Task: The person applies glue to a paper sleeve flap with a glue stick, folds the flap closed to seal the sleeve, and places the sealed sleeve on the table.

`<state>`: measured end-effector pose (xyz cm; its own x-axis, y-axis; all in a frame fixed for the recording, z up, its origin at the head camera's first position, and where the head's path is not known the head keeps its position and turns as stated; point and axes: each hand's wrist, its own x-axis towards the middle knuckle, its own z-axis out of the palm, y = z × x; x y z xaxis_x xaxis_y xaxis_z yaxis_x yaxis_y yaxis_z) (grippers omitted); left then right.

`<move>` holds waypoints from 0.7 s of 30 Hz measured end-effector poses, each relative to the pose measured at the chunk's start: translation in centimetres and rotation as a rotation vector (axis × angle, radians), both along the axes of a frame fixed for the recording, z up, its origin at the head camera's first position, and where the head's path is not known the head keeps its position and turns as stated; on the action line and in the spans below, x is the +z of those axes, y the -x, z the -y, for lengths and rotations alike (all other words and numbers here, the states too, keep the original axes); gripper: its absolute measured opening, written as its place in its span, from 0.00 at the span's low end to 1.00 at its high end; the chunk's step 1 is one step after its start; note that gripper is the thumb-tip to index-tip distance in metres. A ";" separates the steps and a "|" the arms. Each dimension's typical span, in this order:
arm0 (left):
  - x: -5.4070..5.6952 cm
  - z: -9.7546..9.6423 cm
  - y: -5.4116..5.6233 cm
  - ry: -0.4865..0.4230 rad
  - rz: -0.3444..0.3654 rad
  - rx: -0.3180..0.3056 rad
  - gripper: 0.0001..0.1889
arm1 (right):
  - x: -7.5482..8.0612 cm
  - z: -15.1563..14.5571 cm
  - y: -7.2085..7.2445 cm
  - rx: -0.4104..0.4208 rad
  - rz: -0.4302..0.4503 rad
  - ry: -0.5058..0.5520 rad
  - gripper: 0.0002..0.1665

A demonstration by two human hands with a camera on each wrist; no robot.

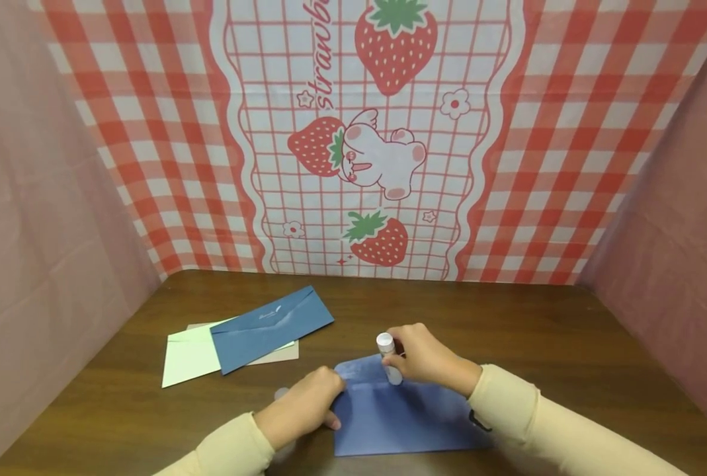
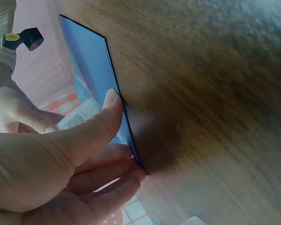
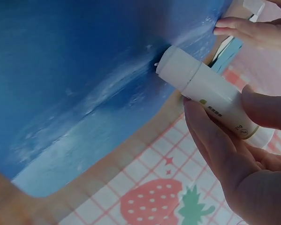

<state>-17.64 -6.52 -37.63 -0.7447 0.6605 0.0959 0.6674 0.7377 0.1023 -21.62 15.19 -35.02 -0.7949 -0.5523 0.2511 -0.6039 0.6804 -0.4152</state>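
A blue envelope lies on the table with its flap opened out toward the back. My right hand holds a white glue stick between thumb and fingers. The glue stick's lower end touches the envelope near the fold of the flap, where whitish smears show. At the envelope's left side is my left hand. Its thumb rests at the edge, and the fairly relaxed fingers press near the flap's corner. Partly hidden behind this hand is a small pale round thing.
To the left at the back, a dark blue envelope overlaps a pale green envelope and a beige one. A strawberry-patterned cloth hangs behind the brown wooden table; pink cloth hangs at both sides.
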 end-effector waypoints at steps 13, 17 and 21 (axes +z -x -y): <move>-0.2 0.0 0.0 0.014 0.006 -0.010 0.17 | -1.2 -4.2 0.1 -0.022 0.039 0.085 0.08; -0.2 0.0 0.0 0.021 0.003 -0.009 0.17 | -1.5 -5.5 0.1 -0.036 0.063 0.121 0.08; -0.1 -0.1 0.0 0.017 0.007 -0.006 0.17 | -1.4 -6.3 0.1 -0.051 0.072 0.126 0.08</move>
<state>-17.67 -6.47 -37.71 -0.7413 0.6665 0.0791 0.6712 0.7353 0.0941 -21.68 21.48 -36.43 -0.8397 -0.4784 0.2570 -0.5353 0.6495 -0.5401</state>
